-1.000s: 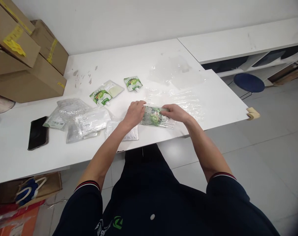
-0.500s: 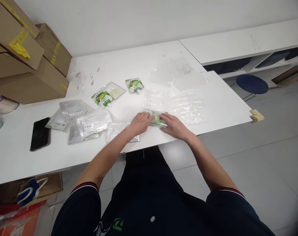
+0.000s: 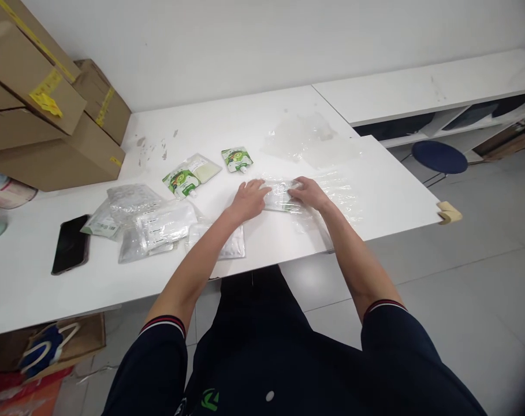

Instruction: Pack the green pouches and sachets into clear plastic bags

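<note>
A pouch wrapped in clear plastic film (image 3: pixel 276 197) lies flat on the white table between my hands, its pale side up with a bit of green at the lower edge. My left hand (image 3: pixel 249 200) has its bent fingers on the pouch's left end. At the other end, the curled fingers of my right hand (image 3: pixel 309 193) grip the film and pouch edge. Loose clear film (image 3: pixel 342 193) with long creases stretches out to the right. Beyond my left hand lie a green spouted pouch (image 3: pixel 237 159) and an overlapping pair of pouches (image 3: pixel 182 182).
Several plastic-wrapped packets (image 3: pixel 164 225) lie left of my forearm, beside a black phone (image 3: pixel 70 244). Cardboard boxes (image 3: pixel 49 150) are stacked at the far left. More thin film (image 3: pixel 303 136) lies toward the wall. A padded corner (image 3: pixel 449 212) marks the table's right tip, near a blue stool (image 3: pixel 439 157).
The pouch's green face has turned out of sight, and a pale side covered in film now shows. Both hands have moved slightly away from my body, and my right fingers have curled more.
</note>
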A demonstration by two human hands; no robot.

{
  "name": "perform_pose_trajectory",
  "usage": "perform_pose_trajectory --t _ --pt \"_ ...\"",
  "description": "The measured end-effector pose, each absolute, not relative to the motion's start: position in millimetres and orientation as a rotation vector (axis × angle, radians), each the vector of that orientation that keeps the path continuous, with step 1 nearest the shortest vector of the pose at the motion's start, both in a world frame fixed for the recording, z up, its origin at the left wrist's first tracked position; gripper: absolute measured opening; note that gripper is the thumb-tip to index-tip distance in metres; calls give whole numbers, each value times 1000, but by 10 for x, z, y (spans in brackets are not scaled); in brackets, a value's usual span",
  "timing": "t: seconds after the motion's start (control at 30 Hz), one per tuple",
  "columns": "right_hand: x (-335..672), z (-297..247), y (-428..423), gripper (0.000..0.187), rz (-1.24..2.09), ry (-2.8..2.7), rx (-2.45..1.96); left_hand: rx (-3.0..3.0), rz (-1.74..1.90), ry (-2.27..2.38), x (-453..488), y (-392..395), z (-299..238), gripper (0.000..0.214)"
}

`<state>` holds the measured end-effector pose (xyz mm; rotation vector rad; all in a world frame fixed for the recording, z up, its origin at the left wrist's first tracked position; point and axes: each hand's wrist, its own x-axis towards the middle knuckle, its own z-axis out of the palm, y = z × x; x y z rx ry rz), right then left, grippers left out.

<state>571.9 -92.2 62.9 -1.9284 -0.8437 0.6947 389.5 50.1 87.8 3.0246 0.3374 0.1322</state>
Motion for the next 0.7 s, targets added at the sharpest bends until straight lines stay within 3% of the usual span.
perform_pose_trajectory --t 0.13,0.27,0.43,0.7 --pt "5584 609 -880 44 376 -894 -2314 3070 -95 264 3886 426 750 62" --pt "5329 634 -995 44 -81 -1206 -2460 3100 -47 257 3949 393 721 63" --pt "5165 523 -1128 57 174 -1547 -2422 3160 44 296 4026 356 668 55" --pt "5139 637 -1098 49 -13 -1221 -2489 3179 211 403 3929 282 793 50"
